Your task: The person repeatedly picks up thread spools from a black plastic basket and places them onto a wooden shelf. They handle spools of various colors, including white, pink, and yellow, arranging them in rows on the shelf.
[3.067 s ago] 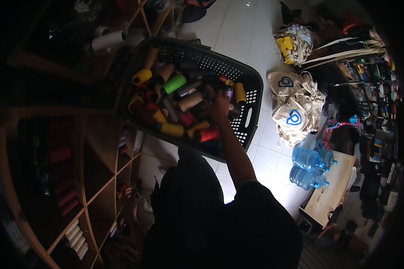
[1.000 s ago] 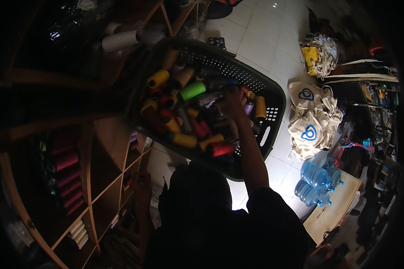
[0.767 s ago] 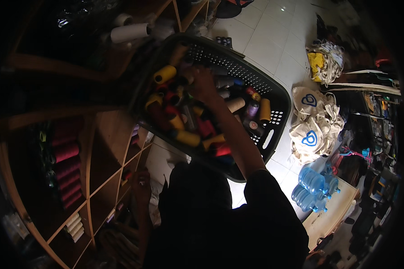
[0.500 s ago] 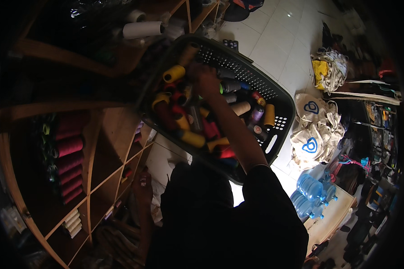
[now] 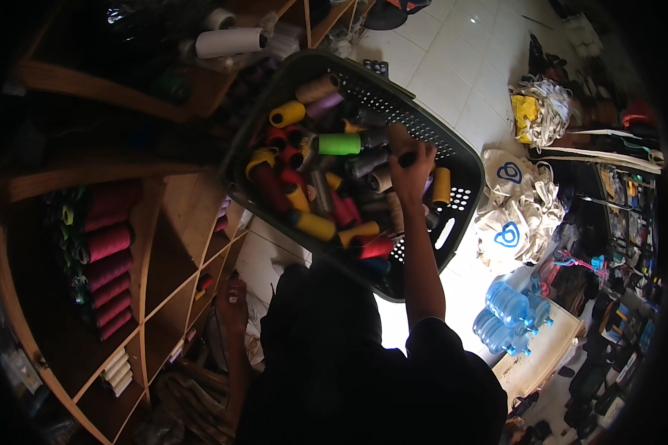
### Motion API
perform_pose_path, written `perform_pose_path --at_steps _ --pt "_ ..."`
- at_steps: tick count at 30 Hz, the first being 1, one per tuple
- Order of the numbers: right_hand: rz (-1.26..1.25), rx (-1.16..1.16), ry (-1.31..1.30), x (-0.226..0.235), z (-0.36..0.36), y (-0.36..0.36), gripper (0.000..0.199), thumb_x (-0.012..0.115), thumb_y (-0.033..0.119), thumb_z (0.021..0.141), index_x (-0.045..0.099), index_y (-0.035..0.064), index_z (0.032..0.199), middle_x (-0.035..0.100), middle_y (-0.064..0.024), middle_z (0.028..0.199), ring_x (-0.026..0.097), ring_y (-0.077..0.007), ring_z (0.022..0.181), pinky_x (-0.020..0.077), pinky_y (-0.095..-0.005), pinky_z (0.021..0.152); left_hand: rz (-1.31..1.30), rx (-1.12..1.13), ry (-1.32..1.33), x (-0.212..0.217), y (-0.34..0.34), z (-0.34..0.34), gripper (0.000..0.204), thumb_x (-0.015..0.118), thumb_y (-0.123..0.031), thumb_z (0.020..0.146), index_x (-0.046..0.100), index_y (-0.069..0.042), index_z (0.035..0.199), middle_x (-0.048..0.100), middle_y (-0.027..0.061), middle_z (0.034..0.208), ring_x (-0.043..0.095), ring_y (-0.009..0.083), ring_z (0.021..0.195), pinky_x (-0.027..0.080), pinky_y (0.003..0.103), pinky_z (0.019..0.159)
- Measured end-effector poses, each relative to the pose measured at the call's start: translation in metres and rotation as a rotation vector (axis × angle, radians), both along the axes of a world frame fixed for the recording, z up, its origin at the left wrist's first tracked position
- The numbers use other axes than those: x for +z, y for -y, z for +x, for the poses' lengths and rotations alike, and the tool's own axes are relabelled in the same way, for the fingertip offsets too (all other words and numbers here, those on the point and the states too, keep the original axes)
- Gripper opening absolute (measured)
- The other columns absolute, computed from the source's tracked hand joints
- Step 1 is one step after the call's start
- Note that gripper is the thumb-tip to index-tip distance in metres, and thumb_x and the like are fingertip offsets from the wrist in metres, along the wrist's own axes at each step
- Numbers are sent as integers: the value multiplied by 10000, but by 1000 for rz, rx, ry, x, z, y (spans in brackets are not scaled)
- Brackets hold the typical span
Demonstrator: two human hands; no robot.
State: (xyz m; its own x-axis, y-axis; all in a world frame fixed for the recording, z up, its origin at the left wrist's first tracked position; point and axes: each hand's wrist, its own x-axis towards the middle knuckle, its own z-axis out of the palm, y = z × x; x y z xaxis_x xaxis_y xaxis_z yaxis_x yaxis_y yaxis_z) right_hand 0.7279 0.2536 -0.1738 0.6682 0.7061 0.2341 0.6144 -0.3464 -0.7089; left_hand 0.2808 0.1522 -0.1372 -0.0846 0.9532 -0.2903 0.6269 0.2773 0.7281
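A dark perforated plastic basket point(image 5: 445, 141) full of thread spools in many colours is in front of me. Over its right half, my right hand point(image 5: 416, 169) is closed round a brown thread spool point(image 5: 398, 136) with a dark end. Near that hand lie a bright green spool point(image 5: 339, 144), a grey spool point(image 5: 367, 162) and an upright-looking yellow spool point(image 5: 441, 185). Low on the left, beside the wooden shelf, my left hand point(image 5: 233, 302) hangs with its fingers curled; in the dimness I cannot make out what is in it, if anything.
Wooden shelving point(image 5: 152, 285) runs along the left, with magenta spools point(image 5: 111, 271) in one compartment. A white spool point(image 5: 231, 43) lies on the upper shelf. On the right are cream cloth bags point(image 5: 516, 204), blue water jugs point(image 5: 506, 305) and cluttered racks. Pale tiles point(image 5: 453, 55) cover the floor.
My right hand has moved right within the basket and now grips a brown spool. The green spool and a purple one, earlier behind the hand, now show. My left hand stays low.
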Motion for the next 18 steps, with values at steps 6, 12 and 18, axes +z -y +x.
perform_pose_path --at_steps 6,12,18 --pt "-117 64 54 -45 13 25 463 731 71 634 578 39 1071 434 -220 1134 461 -398 1091 416 -463 932 -13 9 28 5 -1 2 106 598 3 837 609 -57 923 614 40 854 586 148 785 459 278 703" --pt "-319 -10 153 -30 7 32 761 796 177 638 420 -4 1275 466 -246 1163 470 -417 1114 417 -484 906 8 -61 21 -8 8 -14 115 588 12 835 604 -66 918 601 45 874 585 158 815 463 292 711" --pt "-819 133 46 -21 4 78 1024 830 352 643 261 -55 1391 575 -261 1080 575 -433 1012 492 -485 789 -1 -76 -3 -10 8 -14 75 600 -21 859 606 -76 910 596 44 893 584 170 822 463 290 719"
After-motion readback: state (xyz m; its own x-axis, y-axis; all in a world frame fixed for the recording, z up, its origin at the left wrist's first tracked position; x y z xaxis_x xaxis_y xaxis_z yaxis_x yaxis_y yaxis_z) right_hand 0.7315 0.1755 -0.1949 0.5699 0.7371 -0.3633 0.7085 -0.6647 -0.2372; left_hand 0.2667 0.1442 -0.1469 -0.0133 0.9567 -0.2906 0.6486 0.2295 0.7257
